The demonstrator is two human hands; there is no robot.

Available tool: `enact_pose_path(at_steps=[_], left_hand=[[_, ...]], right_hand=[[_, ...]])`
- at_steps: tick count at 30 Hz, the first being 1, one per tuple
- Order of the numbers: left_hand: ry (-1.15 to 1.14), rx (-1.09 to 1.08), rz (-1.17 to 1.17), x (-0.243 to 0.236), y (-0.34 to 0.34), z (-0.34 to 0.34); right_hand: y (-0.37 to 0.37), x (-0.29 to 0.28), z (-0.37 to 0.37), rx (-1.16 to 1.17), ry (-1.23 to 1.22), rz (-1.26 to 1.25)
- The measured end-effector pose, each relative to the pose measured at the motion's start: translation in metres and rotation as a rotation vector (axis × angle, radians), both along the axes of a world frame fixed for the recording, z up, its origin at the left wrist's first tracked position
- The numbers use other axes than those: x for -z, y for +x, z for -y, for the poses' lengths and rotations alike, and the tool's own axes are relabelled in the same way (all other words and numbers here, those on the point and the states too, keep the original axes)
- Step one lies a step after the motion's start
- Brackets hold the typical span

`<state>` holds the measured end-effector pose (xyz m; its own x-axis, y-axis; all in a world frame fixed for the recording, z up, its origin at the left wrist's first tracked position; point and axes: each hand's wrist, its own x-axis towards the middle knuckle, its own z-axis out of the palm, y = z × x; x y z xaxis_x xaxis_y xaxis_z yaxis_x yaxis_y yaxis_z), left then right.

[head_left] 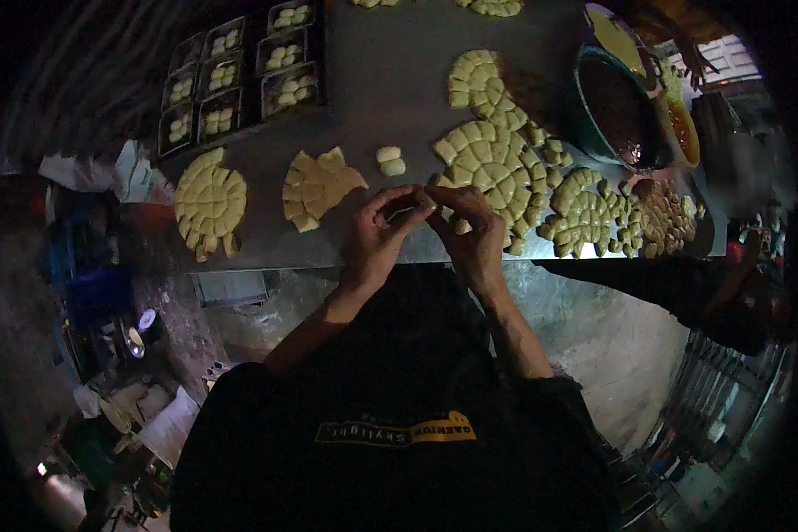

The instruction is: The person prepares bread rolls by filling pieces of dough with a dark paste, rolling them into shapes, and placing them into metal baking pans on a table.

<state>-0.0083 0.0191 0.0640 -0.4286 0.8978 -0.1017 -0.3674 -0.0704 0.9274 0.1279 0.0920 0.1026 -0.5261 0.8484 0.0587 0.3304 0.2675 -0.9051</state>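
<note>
Standing nearby, I see the left hand [379, 232] and right hand [475, 238] meet tip to tip over the near edge of the table [372, 97]. Both are curled narrow, thumbs bent toward the forefingers; I cannot tell whether a bit of dough is pinched between them, since the fingers hide the spot. Just beyond the left hand sit two smooth dough balls [390, 160], side by side and touching. The cut dough round [492, 160] lies just beyond the right hand, scored into chunky pieces, while a thinner dough sheet [317, 188], partly cut away, rests left of the left hand. Farther off, beyond and left of that hand, dark tins [226, 80] hold more balls. If a piece is being shaped, I'd say light, even fingertip pressure suits it best, tucking loose edges underneath without tearing the skin, and matching those two balls for size.
</note>
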Motion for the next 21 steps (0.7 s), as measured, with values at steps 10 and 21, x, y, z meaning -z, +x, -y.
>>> enact_pose_path(at_steps=[10,21], left_hand=[[0.25,0.075,-0.911,-0.061,0.062,-0.053],[0.702,0.257,-0.503,-0.045,0.114,-0.093]], right_hand=[[0.077,-0.026,-0.04,0.086,-0.079,-0.22],[0.126,-0.051,-0.061,-0.483,-0.956,-0.7]])
